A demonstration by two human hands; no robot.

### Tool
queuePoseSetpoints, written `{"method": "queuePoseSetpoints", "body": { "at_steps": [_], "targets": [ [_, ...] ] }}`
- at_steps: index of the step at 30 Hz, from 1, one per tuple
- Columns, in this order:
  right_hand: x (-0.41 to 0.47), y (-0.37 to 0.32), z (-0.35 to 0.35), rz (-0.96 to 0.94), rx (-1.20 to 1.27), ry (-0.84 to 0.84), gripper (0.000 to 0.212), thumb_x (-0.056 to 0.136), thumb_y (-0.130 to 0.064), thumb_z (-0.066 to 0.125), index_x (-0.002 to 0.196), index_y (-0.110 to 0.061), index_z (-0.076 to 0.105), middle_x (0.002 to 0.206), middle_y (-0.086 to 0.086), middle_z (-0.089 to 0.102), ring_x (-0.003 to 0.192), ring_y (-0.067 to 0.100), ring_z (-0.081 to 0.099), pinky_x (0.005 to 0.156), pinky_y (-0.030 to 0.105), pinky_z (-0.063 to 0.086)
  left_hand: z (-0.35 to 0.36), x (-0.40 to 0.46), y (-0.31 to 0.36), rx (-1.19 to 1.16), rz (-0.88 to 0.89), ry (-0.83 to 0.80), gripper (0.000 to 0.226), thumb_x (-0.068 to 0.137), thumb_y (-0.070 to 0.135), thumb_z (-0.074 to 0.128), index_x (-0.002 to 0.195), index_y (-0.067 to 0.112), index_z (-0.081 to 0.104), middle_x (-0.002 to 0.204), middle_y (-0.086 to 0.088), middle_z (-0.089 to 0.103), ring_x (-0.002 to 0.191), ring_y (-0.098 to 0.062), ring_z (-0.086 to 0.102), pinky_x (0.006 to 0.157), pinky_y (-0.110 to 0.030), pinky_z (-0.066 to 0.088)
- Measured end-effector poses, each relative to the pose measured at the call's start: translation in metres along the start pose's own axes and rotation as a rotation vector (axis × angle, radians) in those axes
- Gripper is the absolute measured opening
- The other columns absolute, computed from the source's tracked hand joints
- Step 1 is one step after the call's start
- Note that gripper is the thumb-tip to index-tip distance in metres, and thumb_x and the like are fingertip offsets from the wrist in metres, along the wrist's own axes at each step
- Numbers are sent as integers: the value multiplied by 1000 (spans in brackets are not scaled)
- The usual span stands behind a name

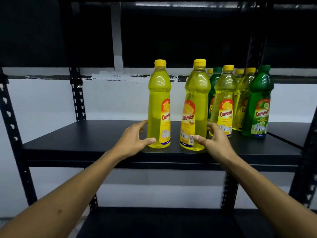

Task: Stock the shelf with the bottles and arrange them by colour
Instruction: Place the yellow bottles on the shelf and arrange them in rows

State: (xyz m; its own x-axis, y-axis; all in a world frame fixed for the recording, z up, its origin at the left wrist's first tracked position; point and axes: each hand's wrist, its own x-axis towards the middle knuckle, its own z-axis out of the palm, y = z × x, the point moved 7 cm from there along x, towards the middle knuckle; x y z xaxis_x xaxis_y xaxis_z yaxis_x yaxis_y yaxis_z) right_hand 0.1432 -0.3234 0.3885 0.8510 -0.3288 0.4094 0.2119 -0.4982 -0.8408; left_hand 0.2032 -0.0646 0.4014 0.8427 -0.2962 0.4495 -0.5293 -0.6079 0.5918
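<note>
Two yellow bottles stand upright at the front of the black shelf (85, 143), one under each of my hands. My left hand (133, 140) curls around the base of the left bottle (159, 107), thumb on its front and fingers reaching behind. My right hand (215, 140) cups the base of the right bottle (197, 107) the same way, thumb pressed near the barcode. Both grips look loose rather than clamped.

By my reckoning, the job is partly done. Stock is up on the shelf, but the sorting is not: to the right a cluster (240, 100) mixes colours, with a green bottle (259, 103) in front, another green one (214, 83) tucked among the yellows, and a yellow bottle (224, 100) just beside my right fingers. The left stretch of the shelf holds nothing yet.

Several rear bottles show only caps and shoulders, so I cannot count them exactly. Fingertips behind both bottles are hidden.
</note>
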Motion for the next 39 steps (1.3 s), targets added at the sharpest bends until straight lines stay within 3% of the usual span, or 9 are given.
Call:
{"method": "queuePoseSetpoints", "body": {
  "at_steps": [2, 5, 7, 11, 13, 16, 18, 24, 39],
  "targets": [
    [0, 3, -7, 34, 8, 68, 60, 85, -20, 73, 137, -14, 45, 120, 4, 58, 108, 18, 55, 87, 34, 49, -8, 2, -6, 71, -50, 93, 62, 86, 21, 70, 143, 18, 45, 108, -4, 66, 92, -14, 61, 84, -27, 48],
    [-3, 4, -16, 51, -7, 174, 49, 91, -11, 65, 137, -9, 46, 128, 11, 59, 105, 19, 56, 84, 31, 46, -9, -4, -6, -41, -176, 261, 46, 85, 7, 60, 131, 10, 56, 74, 3, 69, 77, -13, 61, 77, -22, 43],
    [-3, 4, -15, 51, -61, 191, 43, 95, -8, 57, 137, -7, 47, 128, 10, 59, 111, 24, 57, 85, 33, 47, -1, -8, 1, -161, -230, 295, 40, 85, 11, 63, 125, 11, 61, 80, 2, 70, 82, -13, 63, 76, -23, 43],
    [-1, 0, 0, 75, -72, 104, 29, 92, -15, 60, 119, -10, 54, 113, 6, 64, 93, 20, 57, 78, 31, 44, 20, -1, 13, -275, -270, 265, 29, 86, 25, 71, 113, 15, 69, 103, -1, 73, 90, -14, 65, 74, -25, 46],
    [1, -2, 7, 91, -58, 78, 37, 87, -23, 68, 114, -8, 49, 111, 8, 62, 95, 23, 58, 78, 32, 43, 28, 7, 13, -292, -289, 233, 29, 84, 29, 74, 110, 18, 70, 106, -1, 72, 93, -16, 66, 75, -26, 47],
    [7, -1, 14, 116, -113, 66, 66, 79, -33, 77, 124, -5, 38, 123, 13, 53, 111, 30, 55, 88, 41, 49, 39, 19, 11, -276, -317, 212, 40, 77, 35, 79, 112, 18, 68, 109, -2, 71, 97, -19, 65, 77, -28, 48],
    [12, 0, 14, 129, -174, 75, 74, 79, -36, 77, 130, -4, 35, 130, 17, 46, 116, 34, 52, 95, 45, 48, 43, 24, 7, -252, -342, 226, 49, 72, 39, 83, 111, 16, 66, 108, -3, 70, 97, -21, 65, 77, -30, 49],
    [30, 11, 14, 138, -213, 54, 66, 78, -33, 79, 125, -8, 41, 126, 15, 50, 112, 32, 54, 95, 46, 50, 46, 37, -4, -182, -377, 251, 51, 70, 44, 84, 108, 16, 65, 109, -5, 70, 99, -25, 66, 89, -43, 54],
    [125, 39, 54, 110, -230, 28, 71, 80, -33, 76, 133, -5, 38, 131, 15, 51, 118, 31, 53, 98, 42, 46, 64, 114, -36, -83, -267, 134, 55, 75, 40, 81, 118, 13, 60, 118, -9, 66, 102, -26, 64, 89, -40, 53]
  ]
}}
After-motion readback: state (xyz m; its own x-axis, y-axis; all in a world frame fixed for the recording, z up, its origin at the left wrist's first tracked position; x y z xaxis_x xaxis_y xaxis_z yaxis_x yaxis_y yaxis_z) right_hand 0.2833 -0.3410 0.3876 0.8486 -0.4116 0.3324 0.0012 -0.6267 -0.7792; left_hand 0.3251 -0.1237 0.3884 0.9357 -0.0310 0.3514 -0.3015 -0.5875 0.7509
